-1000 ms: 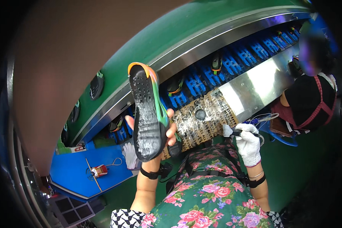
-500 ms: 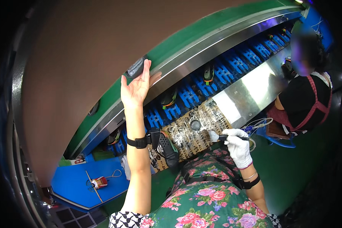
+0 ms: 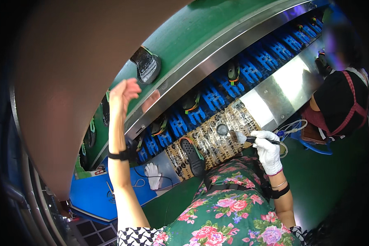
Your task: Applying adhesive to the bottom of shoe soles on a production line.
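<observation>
My left hand [image 3: 126, 94], bare, is raised over the near edge of the green conveyor belt [image 3: 184, 37]. Its fingers are loosely bent and apart, with nothing in them. Just beyond the fingertips a black shoe [image 3: 148, 69] with an orange-green strap lies on the belt, apart from the hand. My right hand [image 3: 267, 151], in a white glove, is closed round the dark handle of a brush [image 3: 240, 137]. The pale bristles hang over a tape-covered ledge [image 3: 209, 143]. On this ledge sit a small round dark pot [image 3: 222, 129] and a black perforated clog [image 3: 192, 157].
Blue racks [image 3: 213, 98] carrying several dark shoes run between belt and ledge. A white glove [image 3: 153, 176] lies at the ledge's left end, near a blue table [image 3: 98, 197]. At the right a co-worker [image 3: 342, 102] sits. A brown panel [image 3: 78, 74] looms at upper left.
My left hand has come away from the shoe on the belt, moving left and nearer, its fingers now bent. More of that shoe shows. My right hand still holds the brush; the view has shifted.
</observation>
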Available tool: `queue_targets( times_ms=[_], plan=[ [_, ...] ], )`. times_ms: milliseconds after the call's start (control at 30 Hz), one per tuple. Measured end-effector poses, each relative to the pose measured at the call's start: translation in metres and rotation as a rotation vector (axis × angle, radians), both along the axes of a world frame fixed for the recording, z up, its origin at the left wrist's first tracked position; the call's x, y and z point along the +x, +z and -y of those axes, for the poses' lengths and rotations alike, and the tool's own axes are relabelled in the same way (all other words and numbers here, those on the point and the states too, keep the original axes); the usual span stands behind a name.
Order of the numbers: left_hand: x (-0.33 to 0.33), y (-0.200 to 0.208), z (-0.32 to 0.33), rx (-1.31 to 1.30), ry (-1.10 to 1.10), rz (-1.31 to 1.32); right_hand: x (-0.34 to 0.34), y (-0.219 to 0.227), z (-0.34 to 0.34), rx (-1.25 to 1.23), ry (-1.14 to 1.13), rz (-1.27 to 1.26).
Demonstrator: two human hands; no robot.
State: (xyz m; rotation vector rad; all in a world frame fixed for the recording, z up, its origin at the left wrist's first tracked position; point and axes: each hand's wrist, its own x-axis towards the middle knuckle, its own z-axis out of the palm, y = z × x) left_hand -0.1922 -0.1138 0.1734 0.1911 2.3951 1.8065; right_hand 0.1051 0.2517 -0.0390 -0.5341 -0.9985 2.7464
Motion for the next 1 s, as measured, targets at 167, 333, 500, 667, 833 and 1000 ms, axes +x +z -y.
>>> queue_targets(
  times_ms=[167,333,500,667,833,1000],
  plan=[
    [-0.142,-0.030,0.105,-0.979,0.080,-0.694,-0.001,0.008,0.012,0.012,0.042,-0.028],
    [-0.189,-0.059,0.093,-1.306,-0.044,-0.735,0.009,0.010,0.011,0.068,-0.003,-0.015],
    [-0.182,-0.064,0.081,-1.168,-0.082,-0.826,0.014,0.008,0.007,0.062,-0.059,0.015],
    [-0.167,-0.054,0.061,-1.286,-0.026,-0.706,0.015,0.007,0.006,0.068,-0.061,0.002],
    [-0.162,-0.053,0.063,-1.464,0.036,-0.832,0.018,0.009,0.007,0.090,-0.043,0.002],
    [-0.164,-0.049,0.081,-1.570,0.044,-0.947,0.019,0.009,0.011,0.092,-0.040,-0.011]
  ],
)
